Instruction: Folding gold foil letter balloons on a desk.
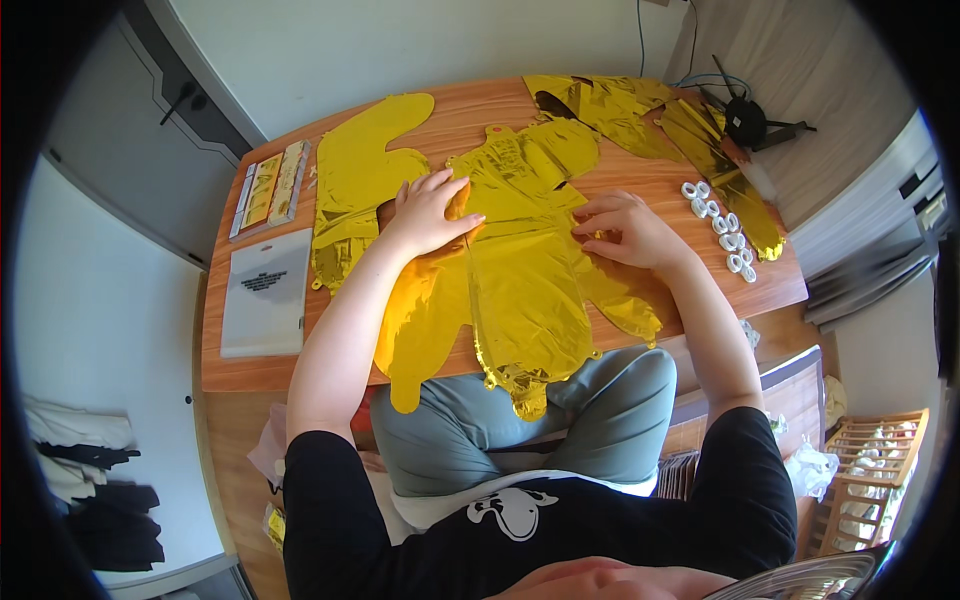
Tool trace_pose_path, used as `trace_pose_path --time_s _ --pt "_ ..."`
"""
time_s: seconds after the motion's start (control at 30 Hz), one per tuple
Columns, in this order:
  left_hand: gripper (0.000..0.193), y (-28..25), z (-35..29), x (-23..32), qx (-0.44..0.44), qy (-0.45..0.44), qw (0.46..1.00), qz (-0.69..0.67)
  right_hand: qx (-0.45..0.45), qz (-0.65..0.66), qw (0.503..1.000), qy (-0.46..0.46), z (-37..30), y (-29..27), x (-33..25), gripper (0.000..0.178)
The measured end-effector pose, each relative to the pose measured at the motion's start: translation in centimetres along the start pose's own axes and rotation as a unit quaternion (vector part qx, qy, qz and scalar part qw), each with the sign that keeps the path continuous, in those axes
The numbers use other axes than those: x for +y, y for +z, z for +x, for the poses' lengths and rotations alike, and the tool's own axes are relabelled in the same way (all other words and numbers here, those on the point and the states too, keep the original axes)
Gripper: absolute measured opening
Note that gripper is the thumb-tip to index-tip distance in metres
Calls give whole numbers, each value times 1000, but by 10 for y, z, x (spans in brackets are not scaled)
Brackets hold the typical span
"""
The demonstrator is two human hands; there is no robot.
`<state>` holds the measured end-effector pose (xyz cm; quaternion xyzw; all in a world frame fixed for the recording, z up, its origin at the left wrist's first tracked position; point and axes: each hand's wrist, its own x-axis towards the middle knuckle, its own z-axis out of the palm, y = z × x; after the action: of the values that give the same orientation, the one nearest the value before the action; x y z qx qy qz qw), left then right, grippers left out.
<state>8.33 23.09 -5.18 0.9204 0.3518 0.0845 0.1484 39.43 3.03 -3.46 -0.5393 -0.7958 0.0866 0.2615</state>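
Note:
A flat, uninflated gold foil balloon (pixel 525 275) lies creased in front of me, its lower end hanging over the table's near edge. My left hand (pixel 432 212) rests on its left side, thumb apart from the fingers, palm over an orange-gold flap (pixel 420 310). At the balloon's right edge is my right hand (pixel 628 232), fingers bent and apart, the tips touching or just above the foil. I see nothing held in either hand. Another flat gold foil balloon (pixel 365 150) spreads out at the far left, partly beneath the first.
More gold foil (pixel 625 115) lies at the back right beside a black router (pixel 745 122). Several white tape or ribbon rolls (pixel 722 225) sit on the wooden table's (pixel 660 180) right. To the left are a flat box (pixel 270 190) and a clear plastic sleeve (pixel 265 295).

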Motion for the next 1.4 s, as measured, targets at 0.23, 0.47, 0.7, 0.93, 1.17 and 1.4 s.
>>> trace_pose_path --time_s 0.23,0.47,0.7,0.93,1.17,1.4 --pt "88 4 2 -5 8 10 999 -49 11 -13 999 -31 -1 -3 -1 25" --pt "119 -25 -20 1 -43 -16 998 -39 2 -5 999 -33 -1 -1 4 27" --pt "142 -39 -34 -3 -144 -29 986 73 -9 1 1000 -19 1 -2 -1 27" --pt "142 -42 -34 -7 -156 -25 982 102 -20 3 1000 -6 1 -3 -5 27" --pt "141 -45 -36 -5 -145 -30 982 120 -20 11 1000 6 1 -4 -7 25" --pt "144 -41 -35 -7 -112 13 989 91 -21 7 1000 2 0 -6 -7 29"
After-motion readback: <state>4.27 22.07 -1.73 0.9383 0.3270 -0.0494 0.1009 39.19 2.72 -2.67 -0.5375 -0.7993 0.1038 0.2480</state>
